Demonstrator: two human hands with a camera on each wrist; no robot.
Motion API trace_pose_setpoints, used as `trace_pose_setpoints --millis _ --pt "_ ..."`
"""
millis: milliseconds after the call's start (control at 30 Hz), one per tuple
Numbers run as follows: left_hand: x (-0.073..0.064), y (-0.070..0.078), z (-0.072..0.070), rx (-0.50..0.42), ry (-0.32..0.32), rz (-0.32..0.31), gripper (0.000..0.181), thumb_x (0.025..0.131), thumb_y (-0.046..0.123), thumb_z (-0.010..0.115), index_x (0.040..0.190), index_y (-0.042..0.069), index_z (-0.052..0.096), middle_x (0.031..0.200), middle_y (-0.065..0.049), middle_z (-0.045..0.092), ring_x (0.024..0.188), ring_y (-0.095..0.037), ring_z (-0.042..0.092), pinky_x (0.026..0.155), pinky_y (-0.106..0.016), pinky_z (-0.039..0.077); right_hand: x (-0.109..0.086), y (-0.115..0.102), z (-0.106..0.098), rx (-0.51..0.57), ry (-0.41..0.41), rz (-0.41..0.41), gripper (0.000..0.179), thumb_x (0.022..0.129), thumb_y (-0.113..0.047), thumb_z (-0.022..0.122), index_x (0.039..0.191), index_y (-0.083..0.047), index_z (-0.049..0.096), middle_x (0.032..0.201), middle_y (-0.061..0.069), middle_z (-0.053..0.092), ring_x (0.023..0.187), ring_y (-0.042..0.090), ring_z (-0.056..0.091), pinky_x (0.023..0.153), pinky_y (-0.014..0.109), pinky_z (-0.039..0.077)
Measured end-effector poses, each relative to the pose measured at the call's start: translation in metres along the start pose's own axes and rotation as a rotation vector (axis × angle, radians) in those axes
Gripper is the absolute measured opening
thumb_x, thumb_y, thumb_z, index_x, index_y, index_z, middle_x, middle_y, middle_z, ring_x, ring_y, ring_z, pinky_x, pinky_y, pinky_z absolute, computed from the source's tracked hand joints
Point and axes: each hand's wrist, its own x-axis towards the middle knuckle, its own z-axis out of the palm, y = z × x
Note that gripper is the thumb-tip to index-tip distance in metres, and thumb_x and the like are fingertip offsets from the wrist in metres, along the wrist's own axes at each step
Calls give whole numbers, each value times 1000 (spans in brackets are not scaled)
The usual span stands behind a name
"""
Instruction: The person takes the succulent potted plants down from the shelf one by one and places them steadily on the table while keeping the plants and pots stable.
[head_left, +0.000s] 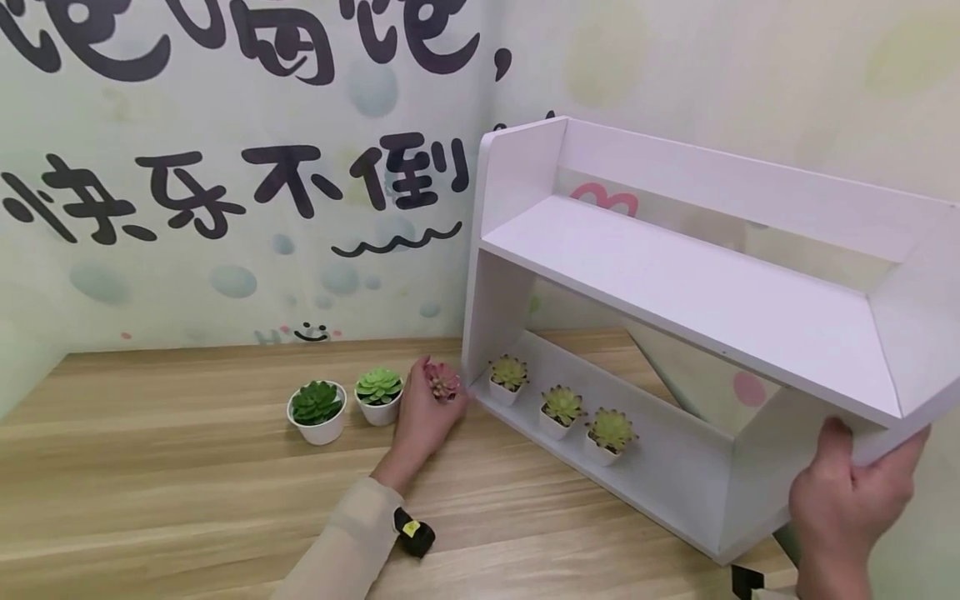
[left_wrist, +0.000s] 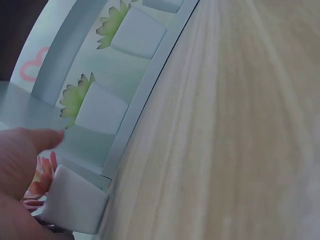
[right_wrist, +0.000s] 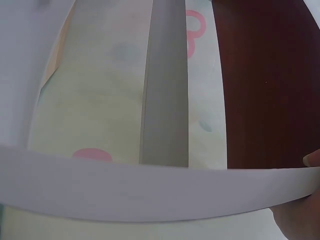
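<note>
A pink succulent in a white pot stands on the wooden table by the shelf's left end. My left hand curves around it; in the left wrist view the thumb appears apart from the pot, with the other fingers partly hidden behind it. My right hand grips the right side panel of a white two-tier shelf, thumb inside the panel. In the right wrist view the gripped panel edge runs across the bottom. Three yellow-green succulents, including the middle one, stand on the lower tier.
A dark green succulent and a light green one stand in white pots left of my left hand. The shelf sits at an angle, its right part reaching past the table's edge. A printed wall covering rises behind.
</note>
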Motion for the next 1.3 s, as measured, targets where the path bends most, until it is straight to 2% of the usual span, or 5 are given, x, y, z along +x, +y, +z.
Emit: trace_pose_setpoints --millis 567,767,933,1167,1300 --pt "-1 27 -12 20 -13 56 91 85 34 81 155 4 30 138 -18 52 125 -32 58 114 -52 43 3 -1 3 17 -37 -65 51 100 -10 48 147 -29 46 134 -12 63 113 9 62 98 24 52" --pt "-8 47 -16 -23 25 132 83 86 28 81 152 6 36 122 -15 55 102 -31 66 90 -42 55 3 1 2 15 -33 -45 52 100 -11 48 147 -30 45 134 -12 62 112 9 62 96 23 51" --pt "-17 62 -15 -59 58 254 65 88 20 78 143 5 47 126 -15 60 85 -31 61 72 -28 48 2 2 1 30 -23 -39 52 99 -10 49 147 -31 46 133 -11 63 111 9 62 94 23 51" --pt "-28 83 -7 -87 -46 315 55 91 17 74 138 -1 52 135 -21 61 125 -34 59 107 -46 51 0 3 1 46 -22 -60 54 98 -9 49 147 -30 47 134 -9 64 110 9 62 93 22 50" --pt "-29 84 2 -69 -104 296 56 90 17 74 137 -3 53 137 -23 60 130 -38 56 111 -50 47 0 4 0 44 -31 -89 55 98 -8 48 148 -29 45 136 -9 62 112 10 62 96 23 51"
